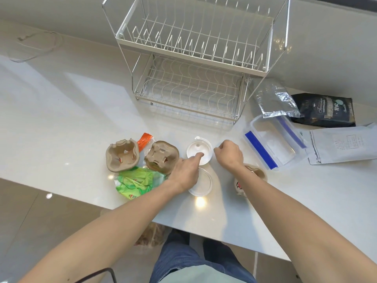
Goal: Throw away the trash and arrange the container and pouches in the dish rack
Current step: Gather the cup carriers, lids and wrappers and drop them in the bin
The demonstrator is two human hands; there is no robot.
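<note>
The white cup lid [199, 152] is being touched by the left hand [184, 172], one extended fingertip resting on its top; the remaining fingers are turned under and their curl cannot be told. A second, flat lid [201, 183] is lying partly beneath that hand's wrist. The right hand [229, 154] is being held just beside the cup lid's right edge, fingers curled in, nothing visibly gripped.

Trash is being kept mostly left of the left hand: two pulp cup carriers [122, 155], an orange-topped wrapper [145, 139] between them, a green plastic bag [136, 183] nearer the body. A third carrier [254, 174] is sitting under the right forearm.

Items to be racked are lying right of the right hand: the clear container [271, 142] with blue clips, its long axis running diagonally away to the right, then the silver pouch [274, 99], the dark pouch [324, 110] and the pale pouch [344, 142] farther out. The dish rack [193, 58] is standing ahead of both hands, unloaded.

Judgement: trash is being gathered first; the cup lid is lying between the hands, the left nearer and already on it.
</note>
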